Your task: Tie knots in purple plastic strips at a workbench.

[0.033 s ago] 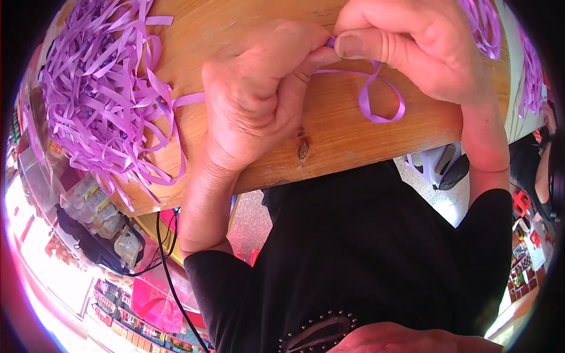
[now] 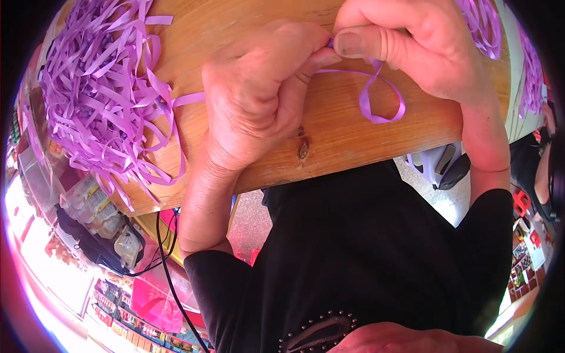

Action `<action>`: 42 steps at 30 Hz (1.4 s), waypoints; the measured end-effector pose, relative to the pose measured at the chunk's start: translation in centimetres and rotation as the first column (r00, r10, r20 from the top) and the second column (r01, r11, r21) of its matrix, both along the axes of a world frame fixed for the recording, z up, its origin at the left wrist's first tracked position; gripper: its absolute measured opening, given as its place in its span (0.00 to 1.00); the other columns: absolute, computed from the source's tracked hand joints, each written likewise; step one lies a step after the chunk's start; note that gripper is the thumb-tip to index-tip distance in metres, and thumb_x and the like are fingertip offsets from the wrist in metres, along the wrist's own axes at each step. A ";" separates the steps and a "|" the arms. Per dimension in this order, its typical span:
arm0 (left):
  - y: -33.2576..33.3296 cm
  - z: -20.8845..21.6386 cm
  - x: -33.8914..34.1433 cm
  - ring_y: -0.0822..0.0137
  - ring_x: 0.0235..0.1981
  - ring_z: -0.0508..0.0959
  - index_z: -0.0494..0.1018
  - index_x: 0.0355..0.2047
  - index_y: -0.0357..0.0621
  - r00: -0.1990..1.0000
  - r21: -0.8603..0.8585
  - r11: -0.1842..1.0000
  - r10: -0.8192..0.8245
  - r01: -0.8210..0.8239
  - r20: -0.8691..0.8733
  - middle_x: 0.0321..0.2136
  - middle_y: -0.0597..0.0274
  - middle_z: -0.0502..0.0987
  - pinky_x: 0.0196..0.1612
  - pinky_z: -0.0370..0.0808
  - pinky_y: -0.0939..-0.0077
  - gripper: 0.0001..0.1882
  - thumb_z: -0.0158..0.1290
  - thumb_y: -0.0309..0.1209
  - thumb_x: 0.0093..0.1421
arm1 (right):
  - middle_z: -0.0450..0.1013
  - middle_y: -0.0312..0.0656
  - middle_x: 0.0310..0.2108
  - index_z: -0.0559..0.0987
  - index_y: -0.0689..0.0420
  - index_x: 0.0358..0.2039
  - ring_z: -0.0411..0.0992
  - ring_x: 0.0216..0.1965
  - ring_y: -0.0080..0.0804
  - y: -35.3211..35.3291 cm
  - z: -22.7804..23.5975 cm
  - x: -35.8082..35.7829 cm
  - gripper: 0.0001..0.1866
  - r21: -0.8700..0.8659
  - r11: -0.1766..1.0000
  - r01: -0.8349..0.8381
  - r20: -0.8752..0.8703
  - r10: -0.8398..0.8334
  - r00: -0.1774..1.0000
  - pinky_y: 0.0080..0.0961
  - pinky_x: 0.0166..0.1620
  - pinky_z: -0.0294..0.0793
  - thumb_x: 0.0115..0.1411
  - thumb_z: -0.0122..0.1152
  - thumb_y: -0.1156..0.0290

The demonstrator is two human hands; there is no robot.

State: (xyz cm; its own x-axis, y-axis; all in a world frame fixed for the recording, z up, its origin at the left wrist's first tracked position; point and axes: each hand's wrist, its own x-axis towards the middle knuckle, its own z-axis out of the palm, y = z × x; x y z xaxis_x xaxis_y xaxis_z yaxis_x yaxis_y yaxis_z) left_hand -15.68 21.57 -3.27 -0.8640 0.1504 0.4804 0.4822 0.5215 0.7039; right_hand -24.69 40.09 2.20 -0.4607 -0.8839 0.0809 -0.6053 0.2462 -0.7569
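Observation:
My left hand [image 2: 253, 94] and my right hand [image 2: 426, 50] meet over the wooden table [image 2: 347, 138], fingertips almost touching. Thumb and forefinger of each are closed in a pinch on a purple ribbon. Only a small dark purple bit of it shows between them; whether this is a knot cannot be told. A loop of the ribbon [image 2: 402, 110] hangs below my right hand and rests on the wood. To the left of my left hand, a strip runs out to a big tangled pile of purple ribbons [image 2: 97, 88], with small darker purple bits among them.
More purple ribbons [image 2: 487, 32] lie at the far right of the table, and another bunch [image 2: 531, 82] is on a pale surface beyond. Black cables [image 2: 162, 250] hang off the near left edge. At the right rim, part of another person [image 2: 529, 170] shows.

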 end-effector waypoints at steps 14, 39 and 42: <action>0.1 0.0 0.2 0.74 0.26 0.76 0.74 0.35 0.35 0.999 -0.017 0.999 0.042 -0.042 -0.012 0.24 0.63 0.78 0.31 0.72 0.82 0.04 0.53 0.21 0.60 | 0.71 0.34 0.19 0.78 0.61 0.30 0.68 0.18 0.19 -0.6 0.2 0.6 0.14 0.185 0.956 0.227 0.789 -0.282 0.545 0.13 0.20 0.64 0.63 0.57 0.62; -0.2 1.0 0.4 0.86 0.24 0.65 0.73 0.38 0.35 0.860 0.655 0.734 -0.206 -0.180 0.467 0.23 0.75 0.71 0.28 0.62 0.92 0.06 0.53 0.23 0.61 | 0.74 0.45 0.33 0.76 0.65 0.45 0.75 0.33 0.32 0.3 0.4 0.0 0.13 -0.214 0.960 0.183 0.191 -0.142 0.971 0.20 0.34 0.72 0.57 0.58 0.81; -0.2 1.2 0.3 0.86 0.25 0.66 0.73 0.38 0.35 0.859 0.653 0.727 -0.179 -0.213 0.479 0.24 0.74 0.72 0.28 0.63 0.92 0.06 0.54 0.22 0.60 | 0.75 0.45 0.34 0.76 0.65 0.44 0.75 0.33 0.32 0.2 -2.1 -0.3 0.13 -0.403 0.908 0.116 -0.054 -0.150 0.987 0.19 0.34 0.72 0.58 0.58 0.79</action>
State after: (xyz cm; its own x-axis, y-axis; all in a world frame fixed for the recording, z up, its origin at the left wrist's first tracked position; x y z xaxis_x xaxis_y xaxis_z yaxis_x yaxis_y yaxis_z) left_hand -15.38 21.38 -2.08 -0.9979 -0.0543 -0.0341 -0.0242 -0.1736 0.9845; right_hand -24.96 40.28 0.08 -0.5484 -0.7016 0.4549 -0.6521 0.0183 -0.7579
